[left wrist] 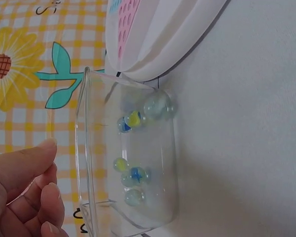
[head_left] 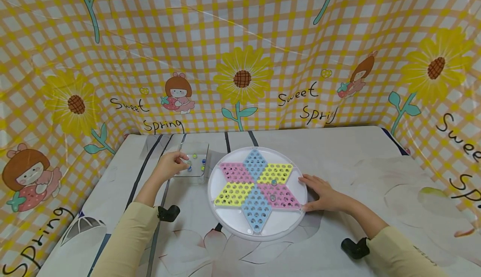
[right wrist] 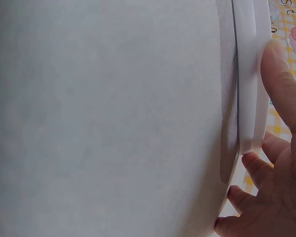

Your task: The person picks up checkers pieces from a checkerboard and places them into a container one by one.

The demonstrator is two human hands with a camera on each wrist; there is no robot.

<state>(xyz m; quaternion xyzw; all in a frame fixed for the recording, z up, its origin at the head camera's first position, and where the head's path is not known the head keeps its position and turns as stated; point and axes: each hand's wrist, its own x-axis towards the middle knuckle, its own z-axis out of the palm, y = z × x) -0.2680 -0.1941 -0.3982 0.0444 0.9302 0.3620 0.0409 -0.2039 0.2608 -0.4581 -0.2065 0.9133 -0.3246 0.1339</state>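
Hands on game board and marble box.

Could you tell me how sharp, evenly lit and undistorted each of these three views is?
Head view: sharp, evenly lit, backdrop lines bowed by the wide lens. Left wrist view: marbles readable through the clear box, left hand slightly soft. Right wrist view: table a featureless blur, right hand on the board soft.

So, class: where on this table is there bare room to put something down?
Free: the table right of the round board, beyond the right hand, and the strip behind the board. Crowded: between the clear box of marbles, with the left hand at it, and the board.
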